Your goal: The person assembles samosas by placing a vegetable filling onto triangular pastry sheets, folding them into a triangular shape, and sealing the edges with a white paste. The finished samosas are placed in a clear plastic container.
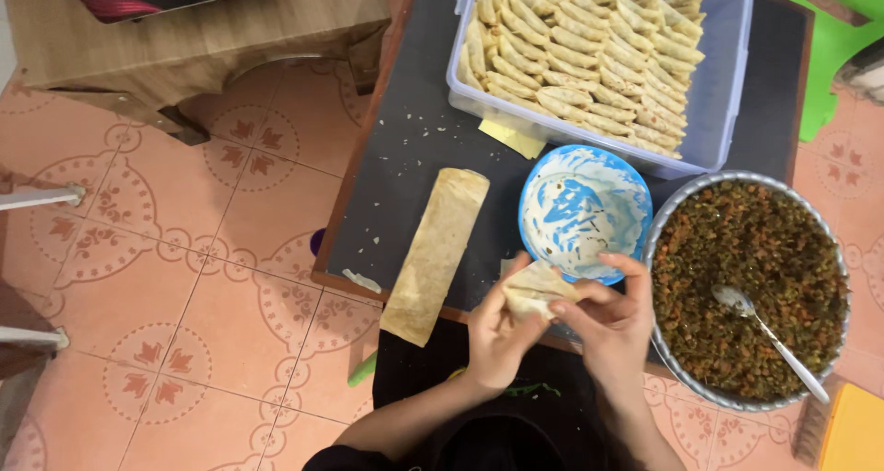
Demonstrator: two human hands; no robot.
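The left hand (495,328) and right hand (610,319) meet at the near edge of the dark table (405,149), both pinching a folded pastry (537,291) between their fingers; the left cups it from below, the right thumb and fingers press its top corner. Just beyond the pastry on the table sits a blue bowl (585,211) smeared with white paste. Left of the bowl lies a long strip of pastry sheets (436,250), overhanging the table edge. Right of the bowl stands a metal pan of brown filling (750,287) with a spoon (769,333) resting in it. Behind the bowl, a clear plastic tub (727,84) holds rows of folded pastries (585,52).
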